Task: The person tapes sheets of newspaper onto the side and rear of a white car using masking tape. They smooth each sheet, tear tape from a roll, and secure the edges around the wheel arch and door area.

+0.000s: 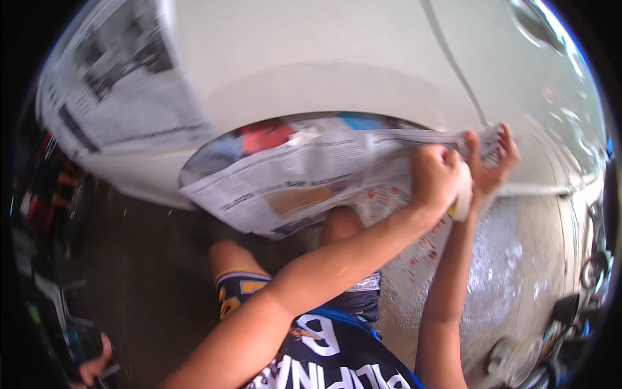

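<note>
Two hands meet at the right end of a newspaper sheet (291,170).
The sheet hangs across the wheel arch (214,155) of a pale car (324,39); the left hand (435,181) is curled closed at its upper right edge, its grip hidden, and the right hand (490,170) spreads bent fingers just beside it. Between them sits a pale ring-shaped roll (462,200); which hand bears it cannot be told. Such thin paper probably wants its edge held taut and smoothed gently. A round pale object (515,358) at lower right may be a container, contents indistinct.
</note>
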Demonstrator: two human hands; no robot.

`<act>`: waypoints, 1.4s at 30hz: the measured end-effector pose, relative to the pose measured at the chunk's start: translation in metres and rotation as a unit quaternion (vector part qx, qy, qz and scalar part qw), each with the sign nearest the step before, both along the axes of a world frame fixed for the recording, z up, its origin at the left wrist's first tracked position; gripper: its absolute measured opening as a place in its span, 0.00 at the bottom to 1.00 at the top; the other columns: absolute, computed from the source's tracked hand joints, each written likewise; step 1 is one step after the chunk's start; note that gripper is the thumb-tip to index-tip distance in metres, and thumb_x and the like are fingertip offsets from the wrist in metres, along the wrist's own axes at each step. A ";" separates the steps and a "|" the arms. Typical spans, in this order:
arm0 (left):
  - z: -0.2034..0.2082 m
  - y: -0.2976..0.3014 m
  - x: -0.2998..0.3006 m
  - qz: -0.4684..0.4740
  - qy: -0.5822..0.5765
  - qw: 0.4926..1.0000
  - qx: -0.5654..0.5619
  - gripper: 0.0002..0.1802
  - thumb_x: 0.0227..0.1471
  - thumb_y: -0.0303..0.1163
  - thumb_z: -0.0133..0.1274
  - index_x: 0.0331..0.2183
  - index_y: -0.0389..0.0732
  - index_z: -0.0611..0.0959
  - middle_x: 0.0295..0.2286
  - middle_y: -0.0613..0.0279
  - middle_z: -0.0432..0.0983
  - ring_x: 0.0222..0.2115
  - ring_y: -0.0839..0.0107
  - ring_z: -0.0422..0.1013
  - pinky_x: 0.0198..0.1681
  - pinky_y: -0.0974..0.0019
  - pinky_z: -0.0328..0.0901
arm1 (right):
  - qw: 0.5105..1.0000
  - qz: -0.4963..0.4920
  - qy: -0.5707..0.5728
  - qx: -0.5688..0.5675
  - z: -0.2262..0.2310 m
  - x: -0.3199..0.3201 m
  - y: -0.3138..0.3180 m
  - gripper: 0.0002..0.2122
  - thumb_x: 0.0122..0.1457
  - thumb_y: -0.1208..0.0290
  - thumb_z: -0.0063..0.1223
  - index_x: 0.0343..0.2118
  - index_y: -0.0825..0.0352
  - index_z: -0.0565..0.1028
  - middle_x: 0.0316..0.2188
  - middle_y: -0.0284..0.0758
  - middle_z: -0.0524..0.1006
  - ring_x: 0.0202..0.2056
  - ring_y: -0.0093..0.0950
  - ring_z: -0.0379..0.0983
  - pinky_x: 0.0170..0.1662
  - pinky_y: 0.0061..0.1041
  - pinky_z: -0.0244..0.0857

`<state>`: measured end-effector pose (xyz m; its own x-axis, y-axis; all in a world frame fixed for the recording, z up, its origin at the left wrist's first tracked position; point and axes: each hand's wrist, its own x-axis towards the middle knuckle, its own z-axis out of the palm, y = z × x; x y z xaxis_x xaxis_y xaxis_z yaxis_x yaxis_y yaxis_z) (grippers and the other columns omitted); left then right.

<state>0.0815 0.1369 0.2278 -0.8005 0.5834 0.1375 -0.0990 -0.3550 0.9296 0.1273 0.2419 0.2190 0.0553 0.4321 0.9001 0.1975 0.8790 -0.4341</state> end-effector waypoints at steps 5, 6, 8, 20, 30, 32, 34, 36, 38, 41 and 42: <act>-0.052 -0.075 0.022 -0.218 -0.141 0.966 0.013 0.13 0.67 0.27 0.48 0.32 0.30 0.80 0.18 0.58 0.79 0.19 0.67 0.79 0.20 0.64 0.71 | 0.997 -0.029 -0.048 -0.049 0.007 0.006 -0.010 0.28 0.56 0.63 0.74 0.58 0.63 0.75 0.55 0.36 0.73 0.54 0.33 0.71 0.60 0.39 0.67; -0.060 -0.096 0.023 -0.235 -0.090 0.968 0.026 0.12 0.68 0.27 0.48 0.34 0.30 0.80 0.20 0.58 0.79 0.20 0.69 0.79 0.21 0.64 0.71 | 0.997 -0.031 -0.053 -0.043 0.010 0.007 -0.019 0.27 0.57 0.64 0.72 0.58 0.64 0.75 0.55 0.38 0.74 0.55 0.33 0.72 0.61 0.39 0.67; -0.071 -0.143 0.014 -0.251 0.001 0.967 0.045 0.12 0.70 0.31 0.48 0.42 0.30 0.80 0.25 0.60 0.80 0.24 0.74 0.78 0.26 0.68 0.72 | 0.997 -0.039 -0.061 -0.041 0.019 0.007 -0.042 0.23 0.61 0.65 0.69 0.57 0.67 0.75 0.56 0.40 0.74 0.55 0.34 0.72 0.63 0.41 0.67; -0.063 -0.365 -0.042 0.129 0.260 0.936 -0.200 0.42 0.60 0.20 0.55 0.71 0.39 0.58 0.23 0.58 0.73 0.22 0.65 0.72 0.31 0.66 0.69 | 0.659 0.603 -0.335 -0.301 -0.017 -0.049 -0.292 0.17 0.58 0.77 0.69 0.49 0.73 0.81 0.40 0.37 0.81 0.44 0.24 0.78 0.48 0.24 0.72; -0.056 -0.396 -0.063 0.146 0.319 0.932 -0.093 0.37 0.63 0.21 0.55 0.68 0.31 0.58 0.28 0.56 0.78 0.28 0.72 0.76 0.35 0.68 0.70 | 0.670 0.563 -0.457 -0.157 0.018 -0.086 -0.311 0.06 0.62 0.79 0.64 0.41 0.72 0.82 0.38 0.33 0.81 0.39 0.21 0.78 0.42 0.20 0.72; -0.055 -0.401 -0.067 0.135 0.278 0.948 -0.075 0.36 0.64 0.21 0.54 0.67 0.30 0.57 0.29 0.56 0.78 0.29 0.72 0.77 0.36 0.69 0.70 | 0.645 0.576 -0.439 -0.244 0.022 -0.091 -0.314 0.05 0.62 0.79 0.63 0.40 0.72 0.82 0.37 0.33 0.80 0.38 0.21 0.78 0.41 0.20 0.72; -0.056 -0.405 -0.069 0.121 0.241 0.961 -0.065 0.36 0.65 0.21 0.53 0.67 0.30 0.56 0.30 0.57 0.78 0.29 0.72 0.77 0.37 0.69 0.71 | 0.625 0.586 -0.430 -0.284 0.024 -0.094 -0.317 0.05 0.62 0.78 0.63 0.39 0.72 0.82 0.37 0.33 0.80 0.38 0.21 0.77 0.41 0.21 0.72; -0.059 -0.408 -0.072 0.107 0.220 0.968 -0.060 0.34 0.65 0.21 0.51 0.67 0.30 0.56 0.31 0.57 0.78 0.30 0.72 0.78 0.36 0.70 0.72 | 0.614 0.602 -0.426 -0.280 0.025 -0.097 -0.319 0.04 0.63 0.78 0.63 0.39 0.71 0.82 0.37 0.33 0.80 0.39 0.21 0.77 0.40 0.21 0.71; -0.064 -0.411 -0.074 0.095 0.240 0.965 -0.046 0.34 0.64 0.20 0.51 0.66 0.31 0.56 0.33 0.56 0.79 0.29 0.72 0.79 0.35 0.71 0.73 | 0.621 0.603 -0.419 -0.276 0.026 -0.100 -0.320 0.04 0.62 0.78 0.64 0.38 0.71 0.82 0.36 0.32 0.80 0.38 0.21 0.77 0.39 0.21 0.71; -0.069 -0.416 -0.080 0.050 0.270 0.961 0.037 0.36 0.63 0.19 0.53 0.67 0.31 0.57 0.35 0.54 0.81 0.30 0.72 0.79 0.35 0.70 0.73 | 0.694 0.563 -0.396 -0.208 0.025 -0.109 -0.321 0.02 0.60 0.79 0.65 0.35 0.70 0.83 0.34 0.32 0.82 0.36 0.21 0.77 0.37 0.21 0.71; -0.069 -0.414 -0.086 0.067 0.318 0.945 0.022 0.37 0.62 0.19 0.53 0.67 0.32 0.56 0.33 0.54 0.82 0.29 0.71 0.80 0.35 0.69 0.74 | 0.739 0.535 -0.382 -0.149 0.024 -0.114 -0.321 0.02 0.59 0.80 0.66 0.34 0.70 0.83 0.33 0.32 0.82 0.35 0.21 0.77 0.37 0.22 0.71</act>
<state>-0.0046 -0.2769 0.1584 -0.6141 0.4641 0.6383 0.5240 -0.3650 0.7695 0.0133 -0.0788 0.2431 -0.9360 0.0453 0.3492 -0.2548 0.5972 -0.7605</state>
